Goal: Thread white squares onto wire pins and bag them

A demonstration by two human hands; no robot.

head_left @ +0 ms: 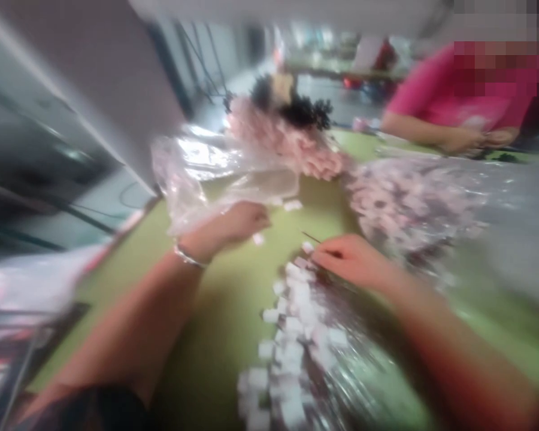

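Note:
My left hand [248, 219], with a bracelet at the wrist, is over the green table [233, 287], its fingers curled together; blur hides what is in them. Just below its fingertips is a small white piece [258, 239]. My right hand [351, 258] pinches a thin dark stick [312, 236] that points up and left. Another small white piece [308, 246] lies close by its fingertips. Below that hand, a long row of small white tabs [294, 326] runs toward me, along dark thin strands in clear plastic [354, 365].
Pale pink artificial flowers [287, 140] are heaped at the back beside crumpled clear plastic [206, 158], dark foliage on top. More pink flowers [395, 197] lie in plastic at right. Across the table a person in a pink shirt [435, 96] works with both hands. White tabs [291, 205] lie mid-table.

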